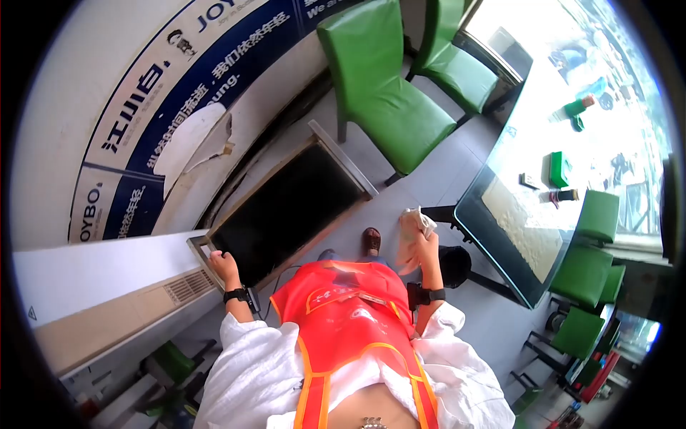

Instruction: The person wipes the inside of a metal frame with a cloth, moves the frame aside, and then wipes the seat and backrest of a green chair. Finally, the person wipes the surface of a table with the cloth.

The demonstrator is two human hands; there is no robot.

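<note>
My right hand [429, 250] is closed around a crumpled pale cloth [409, 243], which hangs down beside the red apron. My left hand [226, 267] is curled at the near left corner of a large dark panel with a light brown frame [286, 214]. Its fingers appear wrapped on the frame's edge, though the contact is partly hidden. Next to that hand stands a tall white appliance with a slatted vent [187, 286]. Both wrists wear dark straps.
A glass-topped table [464, 207] at the right bears a green box [560, 169], a small jar [564, 195] and a pale mat. A black bin [455, 266] stands under its edge. Green chairs [393, 107] stand ahead; more are at the right. A printed wall banner [186, 93] is at upper left.
</note>
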